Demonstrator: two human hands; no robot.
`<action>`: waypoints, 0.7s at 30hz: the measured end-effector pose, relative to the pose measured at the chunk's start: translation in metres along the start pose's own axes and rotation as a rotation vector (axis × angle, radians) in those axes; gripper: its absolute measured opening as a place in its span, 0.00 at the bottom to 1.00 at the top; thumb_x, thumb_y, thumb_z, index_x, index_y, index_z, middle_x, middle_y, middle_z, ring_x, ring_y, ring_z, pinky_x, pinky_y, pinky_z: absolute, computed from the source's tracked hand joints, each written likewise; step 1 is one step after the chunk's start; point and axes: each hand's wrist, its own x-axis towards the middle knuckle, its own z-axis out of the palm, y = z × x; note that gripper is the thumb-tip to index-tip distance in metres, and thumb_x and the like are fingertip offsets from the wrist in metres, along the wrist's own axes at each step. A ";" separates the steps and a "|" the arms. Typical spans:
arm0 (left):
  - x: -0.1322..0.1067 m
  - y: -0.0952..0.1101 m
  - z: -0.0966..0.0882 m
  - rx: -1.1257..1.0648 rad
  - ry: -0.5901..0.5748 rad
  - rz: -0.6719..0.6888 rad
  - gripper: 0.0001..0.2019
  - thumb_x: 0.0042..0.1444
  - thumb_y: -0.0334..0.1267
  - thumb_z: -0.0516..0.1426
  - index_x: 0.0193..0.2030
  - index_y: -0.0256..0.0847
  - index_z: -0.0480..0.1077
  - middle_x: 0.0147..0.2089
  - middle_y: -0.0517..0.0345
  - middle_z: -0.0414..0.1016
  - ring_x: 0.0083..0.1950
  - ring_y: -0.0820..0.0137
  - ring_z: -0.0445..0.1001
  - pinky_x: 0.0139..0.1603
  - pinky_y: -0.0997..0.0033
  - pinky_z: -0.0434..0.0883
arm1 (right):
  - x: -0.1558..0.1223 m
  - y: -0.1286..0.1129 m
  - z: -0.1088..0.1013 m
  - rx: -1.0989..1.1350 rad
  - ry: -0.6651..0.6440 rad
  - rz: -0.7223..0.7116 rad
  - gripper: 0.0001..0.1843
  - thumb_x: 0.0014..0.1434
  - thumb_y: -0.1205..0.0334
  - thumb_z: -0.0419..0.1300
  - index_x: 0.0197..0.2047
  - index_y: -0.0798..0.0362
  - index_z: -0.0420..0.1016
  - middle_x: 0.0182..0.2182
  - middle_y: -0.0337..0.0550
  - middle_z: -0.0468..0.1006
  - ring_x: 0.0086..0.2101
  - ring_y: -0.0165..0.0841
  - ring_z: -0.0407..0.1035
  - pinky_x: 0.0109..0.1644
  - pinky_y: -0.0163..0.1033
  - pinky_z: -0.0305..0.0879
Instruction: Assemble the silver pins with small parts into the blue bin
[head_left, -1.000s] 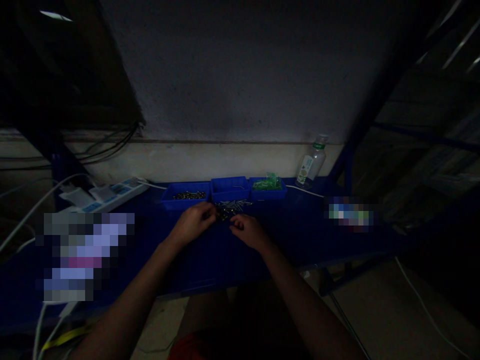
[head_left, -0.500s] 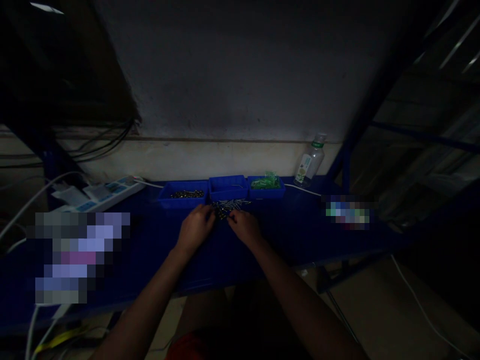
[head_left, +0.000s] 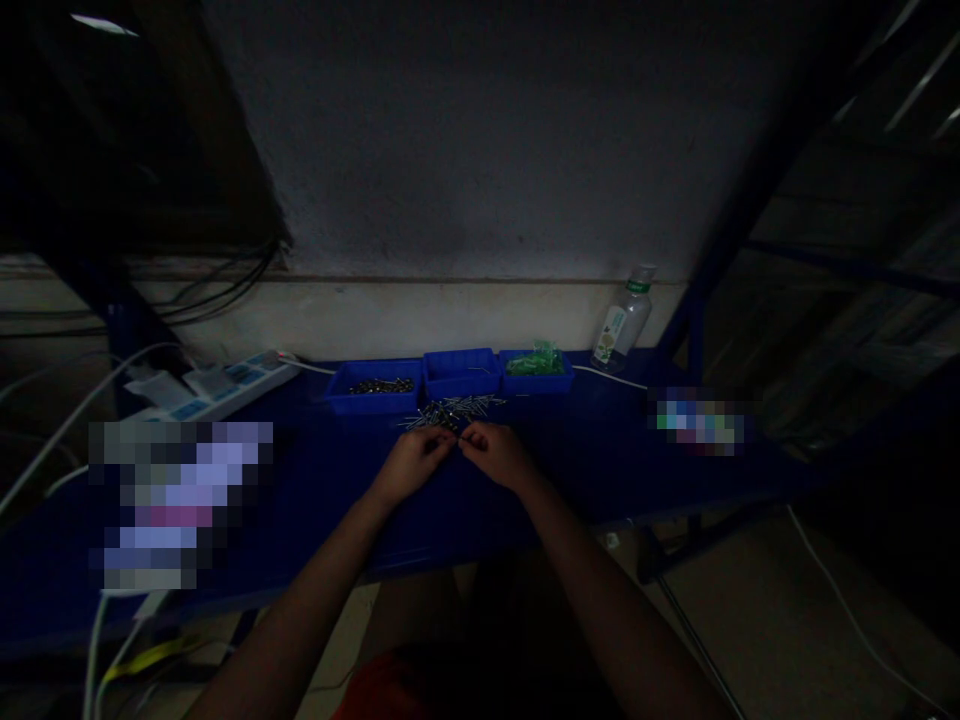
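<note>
A loose pile of small metal pins (head_left: 454, 409) lies on the blue table (head_left: 600, 460), just in front of three blue bins. My left hand (head_left: 414, 462) and my right hand (head_left: 495, 453) meet at the near edge of that pile, fingertips pinched together and almost touching. What the fingers hold is too small and dark to name. The left bin (head_left: 373, 386) holds dark metal parts, the middle bin (head_left: 460, 372) looks nearly bare, and the right bin (head_left: 537, 368) holds green parts.
A clear plastic bottle (head_left: 622, 332) stands at the back right by the wall. A white power strip (head_left: 217, 390) with cables lies at the back left. Blurred patches cover things at the left and right of the table. Dark shelving stands at the right.
Both hands have drawn slightly toward me from the pile and come together, fingertips now nearly touching. The pile and the bins are unmoved.
</note>
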 end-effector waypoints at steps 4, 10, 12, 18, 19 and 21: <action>0.001 -0.003 0.000 -0.076 0.005 -0.018 0.13 0.53 0.42 0.49 0.37 0.39 0.71 0.36 0.57 0.74 0.37 0.69 0.71 0.40 0.72 0.66 | 0.001 0.000 -0.001 0.029 0.005 0.010 0.08 0.55 0.60 0.53 0.36 0.52 0.70 0.26 0.37 0.74 0.26 0.25 0.66 0.30 0.29 0.57; 0.000 -0.003 0.001 -0.115 0.046 -0.029 0.13 0.53 0.43 0.50 0.35 0.37 0.70 0.34 0.57 0.74 0.35 0.70 0.70 0.36 0.74 0.65 | -0.001 0.002 0.001 -0.012 -0.004 0.002 0.09 0.54 0.59 0.54 0.37 0.51 0.71 0.26 0.37 0.74 0.26 0.26 0.66 0.30 0.29 0.57; 0.000 -0.003 0.001 -0.136 0.053 -0.025 0.13 0.52 0.43 0.51 0.36 0.37 0.70 0.34 0.56 0.73 0.34 0.71 0.70 0.36 0.74 0.65 | -0.002 0.002 0.002 -0.037 -0.002 -0.010 0.09 0.54 0.59 0.55 0.37 0.51 0.71 0.27 0.36 0.74 0.26 0.26 0.66 0.30 0.29 0.57; 0.000 -0.001 0.002 -0.217 0.022 -0.001 0.12 0.52 0.43 0.52 0.35 0.37 0.70 0.33 0.56 0.73 0.32 0.71 0.69 0.35 0.74 0.65 | -0.002 0.001 0.001 -0.057 -0.027 -0.066 0.08 0.54 0.58 0.55 0.35 0.51 0.72 0.29 0.36 0.75 0.28 0.26 0.67 0.31 0.29 0.57; -0.001 0.000 0.002 -0.225 0.024 0.006 0.12 0.52 0.42 0.52 0.35 0.37 0.70 0.33 0.57 0.72 0.33 0.72 0.69 0.35 0.74 0.65 | -0.002 0.001 0.001 -0.052 -0.029 -0.070 0.08 0.54 0.59 0.55 0.35 0.51 0.72 0.29 0.37 0.75 0.28 0.26 0.67 0.31 0.29 0.57; -0.001 0.001 0.001 -0.250 0.051 0.020 0.11 0.52 0.41 0.51 0.35 0.37 0.69 0.34 0.57 0.72 0.35 0.71 0.69 0.38 0.73 0.65 | -0.002 0.002 0.002 -0.036 -0.030 -0.060 0.07 0.54 0.59 0.56 0.34 0.51 0.73 0.28 0.37 0.75 0.28 0.26 0.67 0.32 0.29 0.58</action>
